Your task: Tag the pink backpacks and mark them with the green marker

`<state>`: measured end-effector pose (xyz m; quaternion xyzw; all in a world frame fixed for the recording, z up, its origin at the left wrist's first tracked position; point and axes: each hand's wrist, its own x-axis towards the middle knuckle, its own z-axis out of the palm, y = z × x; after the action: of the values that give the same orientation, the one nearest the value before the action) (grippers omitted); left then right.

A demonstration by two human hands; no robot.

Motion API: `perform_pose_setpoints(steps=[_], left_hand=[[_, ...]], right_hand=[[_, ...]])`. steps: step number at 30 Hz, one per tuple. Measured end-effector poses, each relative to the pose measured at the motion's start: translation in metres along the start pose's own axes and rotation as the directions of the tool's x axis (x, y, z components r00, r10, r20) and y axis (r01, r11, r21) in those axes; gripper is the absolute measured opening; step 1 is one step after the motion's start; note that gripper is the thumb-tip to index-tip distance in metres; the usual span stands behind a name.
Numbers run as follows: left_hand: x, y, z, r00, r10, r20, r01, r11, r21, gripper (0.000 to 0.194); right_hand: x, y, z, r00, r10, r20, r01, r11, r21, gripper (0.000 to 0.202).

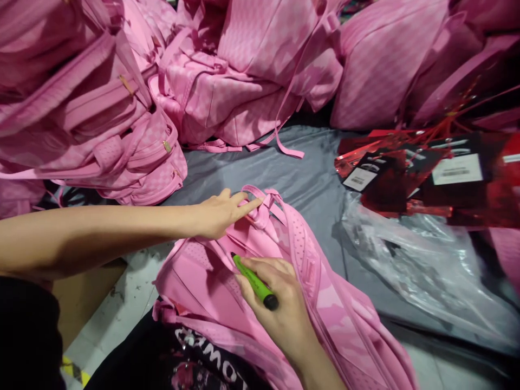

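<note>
A pink patterned backpack (345, 303) lies at the table's front edge and over my lap, its straps facing up. My left hand (221, 214) rests at its top beside the looped strap (268, 208), fingers spread; whether it pinches any fabric is hard to see. Over the middle of the backpack, my right hand (280, 303) is closed around a green marker (254, 281) with a black end. The marker's dark tip points up and left, close to a pink strap.
Pink backpacks are piled at the left (117, 124) and across the back (227, 97) of the grey-covered table (309, 151). At the right lie black and red tags (457, 168) with white labels, beside a clear plastic bag (422, 260).
</note>
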<state>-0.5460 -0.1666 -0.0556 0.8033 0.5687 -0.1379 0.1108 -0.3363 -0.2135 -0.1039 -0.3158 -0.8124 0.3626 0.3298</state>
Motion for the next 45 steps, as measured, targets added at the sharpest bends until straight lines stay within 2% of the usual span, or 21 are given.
perform_pose_setpoints(steps=[5, 8, 11, 14, 19, 24, 33, 39, 45], left_hand=[[0.004, -0.012, 0.0, 0.999, 0.042, 0.018, -0.042, 0.999, -0.001, 0.108], [0.006, -0.009, -0.007, 0.996, 0.022, 0.09, -0.023, 1.0, 0.0, 0.113], [0.009, -0.001, -0.015, 0.978, -0.072, 0.196, 0.066, 0.997, 0.037, 0.118], [0.01, 0.004, -0.02, 0.96, -0.105, 0.26, 0.093, 0.994, 0.061, 0.119], [0.008, -0.004, -0.015, 0.977, -0.047, 0.209, 0.042, 0.999, 0.025, 0.119], [0.014, -0.01, -0.006, 0.97, -0.079, 0.228, 0.066, 0.996, 0.063, 0.128], [0.013, -0.006, -0.016, 0.974, -0.037, 0.221, 0.021, 0.997, 0.076, 0.116], [0.015, -0.004, -0.014, 0.97, -0.076, 0.233, 0.059, 0.995, 0.078, 0.114], [0.015, -0.006, -0.012, 0.976, -0.052, 0.21, 0.042, 0.998, 0.049, 0.11]], right_hand=[[0.011, -0.001, 0.013, 1.0, 0.014, 0.001, -0.014, 0.993, 0.119, 0.019], [0.014, 0.004, 0.02, 0.999, 0.008, -0.038, -0.007, 1.0, 0.024, 0.016], [0.013, 0.008, 0.023, 0.998, -0.015, -0.058, 0.009, 0.996, -0.093, 0.016], [0.008, 0.006, 0.022, 0.999, -0.037, -0.039, 0.035, 0.998, -0.053, 0.018], [0.005, 0.006, 0.02, 0.995, -0.088, -0.053, 0.088, 0.996, -0.016, 0.021], [0.007, 0.007, 0.021, 0.998, -0.047, -0.042, 0.046, 0.999, -0.021, 0.029], [0.017, 0.009, 0.026, 0.997, 0.011, -0.072, -0.012, 1.0, -0.016, 0.026], [0.026, 0.013, 0.032, 0.999, 0.04, -0.029, -0.04, 0.999, 0.004, 0.027], [0.026, 0.012, 0.034, 0.997, 0.054, -0.06, -0.053, 0.998, 0.016, 0.024]])
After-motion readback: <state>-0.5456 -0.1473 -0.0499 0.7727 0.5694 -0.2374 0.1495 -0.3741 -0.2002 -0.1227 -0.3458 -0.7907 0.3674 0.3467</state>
